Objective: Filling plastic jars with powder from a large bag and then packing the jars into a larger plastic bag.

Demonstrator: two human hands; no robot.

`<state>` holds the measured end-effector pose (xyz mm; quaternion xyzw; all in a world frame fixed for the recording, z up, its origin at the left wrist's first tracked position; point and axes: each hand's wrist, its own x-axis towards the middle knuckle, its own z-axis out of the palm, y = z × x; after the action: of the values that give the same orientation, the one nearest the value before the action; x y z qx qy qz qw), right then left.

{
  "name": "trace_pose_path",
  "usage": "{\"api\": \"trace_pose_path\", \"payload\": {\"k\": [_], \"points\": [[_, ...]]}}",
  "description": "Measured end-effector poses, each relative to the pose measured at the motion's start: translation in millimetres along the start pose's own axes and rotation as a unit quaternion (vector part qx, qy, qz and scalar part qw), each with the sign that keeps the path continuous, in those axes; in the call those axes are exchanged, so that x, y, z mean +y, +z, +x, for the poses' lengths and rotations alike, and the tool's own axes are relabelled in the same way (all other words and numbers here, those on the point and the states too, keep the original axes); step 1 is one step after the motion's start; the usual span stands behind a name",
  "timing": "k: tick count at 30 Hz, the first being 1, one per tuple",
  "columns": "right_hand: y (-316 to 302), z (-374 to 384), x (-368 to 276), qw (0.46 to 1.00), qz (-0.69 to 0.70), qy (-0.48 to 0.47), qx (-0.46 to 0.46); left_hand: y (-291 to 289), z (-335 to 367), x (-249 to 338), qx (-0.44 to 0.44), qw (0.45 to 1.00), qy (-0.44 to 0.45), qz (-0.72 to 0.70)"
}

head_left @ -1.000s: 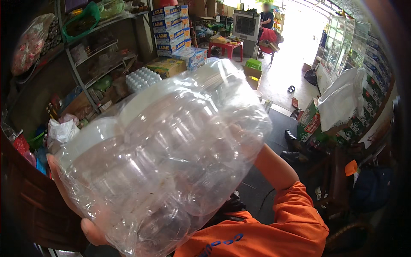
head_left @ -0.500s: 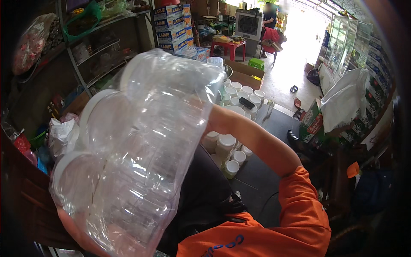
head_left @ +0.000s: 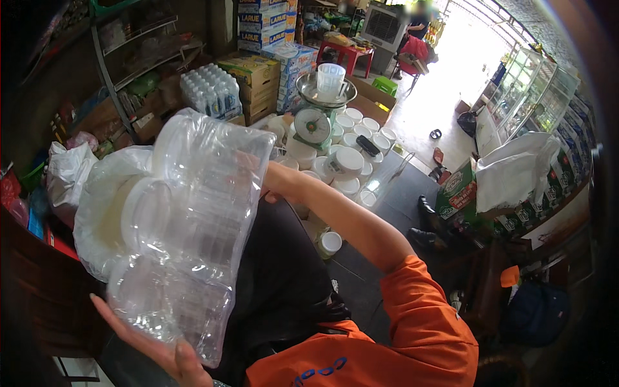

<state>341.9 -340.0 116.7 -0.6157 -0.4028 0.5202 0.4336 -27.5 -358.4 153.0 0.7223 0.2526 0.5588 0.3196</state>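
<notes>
A shrink-wrapped pack of clear plastic jars (head_left: 193,219), stacked in rows with pale round rims facing left, tilts over my lap. My right hand (head_left: 272,182) grips its upper right side; some fingers are behind the film. At the lower end is my left hand (head_left: 151,348), fingers stretched out along the pack's edge and thumb apart, palm seemingly against the wrap. Behind the pack's left side is a cloudy plastic bag (head_left: 100,222), its contents unclear. Beyond my right forearm stand several white-lidded jars (head_left: 346,161), with a black object (head_left: 367,146) lying on the lids.
A dial scale (head_left: 313,125) with a metal pan and clear measuring cup stands behind the jars. Wrapped bottles (head_left: 209,91) and stacked cartons (head_left: 258,74) stand at the back left. A carton (head_left: 456,187) and white sheet (head_left: 516,171) are at right. Another person (head_left: 418,29) is far back.
The pack has moved down and away from my head, uncovering the scale and bottles. My right hand has moved left with it. My left hand's fingers and thumb now show beside its lower end.
</notes>
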Motion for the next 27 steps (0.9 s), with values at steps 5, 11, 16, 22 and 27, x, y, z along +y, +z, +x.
{"api": "trace_pose_path", "payload": {"k": [5,11,16,22,27], "points": [[-3,29,44,0.998,-0.035,-0.021,0.044,4,-26,-22,-0.170,0.970,-0.125,0.122],[11,38,48,0.996,0.025,0.026,0.077,19,-59,-47,-0.259,0.932,-0.175,0.186],[20,50,50,0.993,-0.052,0.017,0.109,14,-65,-62,-0.240,0.938,-0.193,0.161],[28,64,70,0.902,-0.388,-0.008,0.189,7,-61,-99,-0.282,0.915,-0.221,0.185],[55,68,58,0.849,-0.473,-0.141,0.190,5,-54,-118,-0.302,0.905,-0.234,0.188]]}}
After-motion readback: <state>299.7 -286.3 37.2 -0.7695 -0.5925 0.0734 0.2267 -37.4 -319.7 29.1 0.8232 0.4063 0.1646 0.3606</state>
